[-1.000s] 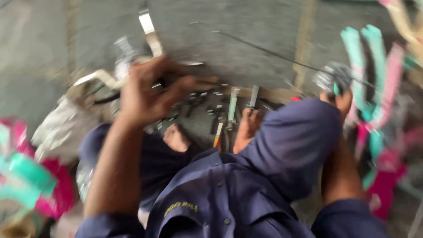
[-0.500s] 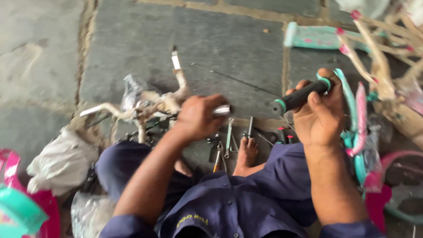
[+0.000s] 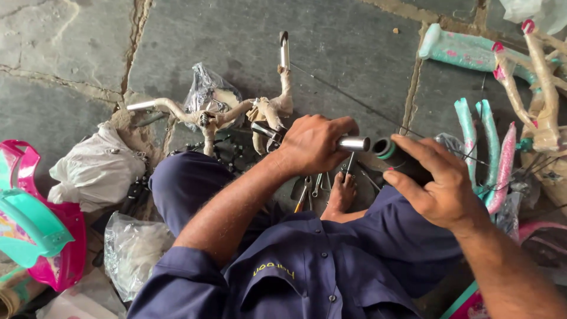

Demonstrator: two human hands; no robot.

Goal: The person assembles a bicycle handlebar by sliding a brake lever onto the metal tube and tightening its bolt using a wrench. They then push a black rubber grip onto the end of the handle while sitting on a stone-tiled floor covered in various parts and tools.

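My left hand (image 3: 313,143) is closed around a chrome handlebar tube (image 3: 354,143), whose bare end points right. My right hand (image 3: 434,180) holds a black rubber grip with a green ring (image 3: 387,150), its open mouth facing the tube end a small gap away. The handlebar, partly wrapped in tan paper (image 3: 269,112), runs left from my left hand. I sit on the stone floor in blue work clothes, a bare foot (image 3: 341,195) below the hands.
Several pliers and spanners (image 3: 310,189) lie by the foot. A paper-wrapped second handlebar (image 3: 207,115), plastic bags (image 3: 97,168), a pink and teal basket (image 3: 35,218), teal and pink fork parts (image 3: 484,142) and a wrapped frame (image 3: 540,88) surround me.
My left hand has come right onto the chrome tube end. My right hand has lowered and brought the black grip's mouth up close to the tube. The view has steadied.
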